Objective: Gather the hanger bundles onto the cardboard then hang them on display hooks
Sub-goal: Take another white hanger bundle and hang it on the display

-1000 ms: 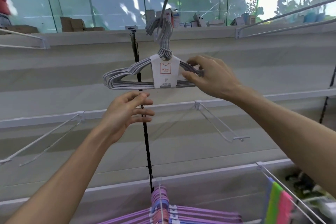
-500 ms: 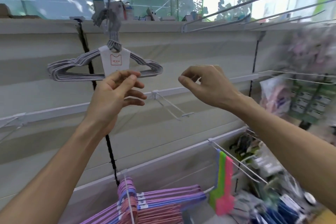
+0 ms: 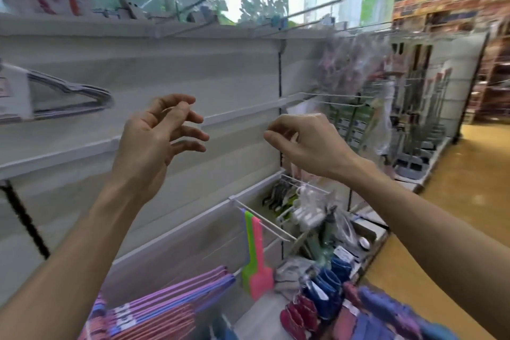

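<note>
A bundle of grey hangers [image 3: 69,99] with a white paper label hangs at the far left edge against the white display wall, free of both hands. My left hand [image 3: 154,143] is raised in front of the wall with loosely curled fingers and holds nothing. To its right, my right hand [image 3: 306,141] is also raised, fingers loosely curled and empty. A bundle of purple and pink hangers [image 3: 162,315] hangs low at the bottom left. No cardboard is in view.
Bare white display hooks [image 3: 265,221] stick out of the wall at lower middle, next to green and pink plastic items [image 3: 255,257]. Bagged goods [image 3: 311,210] and blue and pink items [image 3: 325,290] fill the lower right. A wire rack [image 3: 430,107] stands farther right beside the yellow floor.
My right hand has let go of the grey hanger bundle, which stays hanging. The view has swung right, so the bundle slid to the left edge. Both hands stay raised and empty.
</note>
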